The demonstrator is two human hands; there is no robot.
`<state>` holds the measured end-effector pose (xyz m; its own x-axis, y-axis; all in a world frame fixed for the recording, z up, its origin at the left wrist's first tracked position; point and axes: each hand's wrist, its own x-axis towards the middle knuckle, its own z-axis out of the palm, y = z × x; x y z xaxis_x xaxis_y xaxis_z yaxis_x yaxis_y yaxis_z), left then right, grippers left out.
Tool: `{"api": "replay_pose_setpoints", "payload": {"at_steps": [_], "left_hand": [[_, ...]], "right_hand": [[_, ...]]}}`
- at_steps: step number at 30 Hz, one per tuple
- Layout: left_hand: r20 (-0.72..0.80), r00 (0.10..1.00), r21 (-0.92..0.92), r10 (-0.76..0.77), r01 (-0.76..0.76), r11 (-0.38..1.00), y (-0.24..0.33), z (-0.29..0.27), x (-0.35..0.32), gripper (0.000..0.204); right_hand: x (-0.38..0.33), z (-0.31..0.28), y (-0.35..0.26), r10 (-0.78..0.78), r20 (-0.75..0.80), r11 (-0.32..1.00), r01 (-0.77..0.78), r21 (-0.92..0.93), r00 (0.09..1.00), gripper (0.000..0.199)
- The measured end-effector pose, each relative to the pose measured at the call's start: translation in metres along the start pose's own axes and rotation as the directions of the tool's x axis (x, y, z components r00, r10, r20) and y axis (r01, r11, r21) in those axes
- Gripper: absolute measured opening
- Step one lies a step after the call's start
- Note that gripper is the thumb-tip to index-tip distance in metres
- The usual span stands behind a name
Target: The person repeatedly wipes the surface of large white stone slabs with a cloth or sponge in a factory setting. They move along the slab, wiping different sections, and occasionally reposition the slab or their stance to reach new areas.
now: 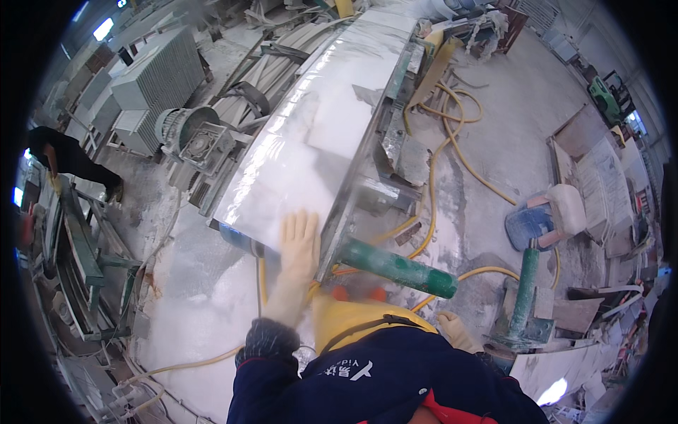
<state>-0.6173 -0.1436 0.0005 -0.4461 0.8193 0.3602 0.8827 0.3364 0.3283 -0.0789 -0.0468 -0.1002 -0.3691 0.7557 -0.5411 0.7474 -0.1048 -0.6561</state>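
Observation:
A long, glossy white slab [321, 124] stretches away from me on a narrow bench, and light reflects along its surface. My left hand [298, 244], in a cream glove, lies flat on the slab's near end, fingers extended, holding nothing. Lower right, beside my yellow apron [357, 319], hangs my right hand [458, 332] in a similar glove. It is apart from the slab, and its finger pose is unclear. Between the two hands, a green metal tube [402, 268] sticks out to the right from the bench's near end.
Yellow hoses [432, 184] loop over the dusty floor on the right. A blue bucket [530, 226] and a green post [525, 293] stand there. Left of the bench are a motor [206, 145] and stacked slabs [159, 71]. A person in dark clothes [74, 161] bends over a green rack [88, 261] farther left.

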Motion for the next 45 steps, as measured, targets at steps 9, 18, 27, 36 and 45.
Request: {"api": "replay_pose_setpoints", "payload": {"at_steps": [9, 18, 27, 36, 45], "left_hand": [[0.047, 0.962, 0.113, -0.27, 0.264, 0.958, -0.031, -0.042, -0.026, 0.055], [-0.111, 0.906, 0.184, -0.409, 0.424, 0.887, -0.06, 0.009, 0.049, 0.054], [-0.085, 0.901, 0.169, -0.426, 0.435, 0.885, -0.06, 0.002, 0.04, 0.054], [-0.087, 0.895, 0.168, -0.437, 0.446, 0.879, -0.061, 0.001, 0.033, 0.054], [-0.144, 0.9, 0.099, -0.412, 0.427, 0.899, -0.064, 0.003, 0.022, 0.054]], "right_hand": [[0.007, -0.016, -0.009, 0.009, 0.082, 0.997, -0.003, -0.081, 0.997, 0.032], [0.014, -0.011, 0.017, -0.035, -0.02, 0.995, 0.033, -0.091, 0.999, 0.032], [-0.006, 0.022, 0.025, 0.086, 0.052, 0.996, -0.087, 0.022, 0.995, 0.037], [-0.009, 0.01, -0.004, 0.099, 0.029, 0.988, -0.095, -0.122, 0.995, 0.037], [0.0, 0.007, -0.003, -0.202, -0.001, 0.965, 0.199, -0.168, 0.979, 0.033]]}}
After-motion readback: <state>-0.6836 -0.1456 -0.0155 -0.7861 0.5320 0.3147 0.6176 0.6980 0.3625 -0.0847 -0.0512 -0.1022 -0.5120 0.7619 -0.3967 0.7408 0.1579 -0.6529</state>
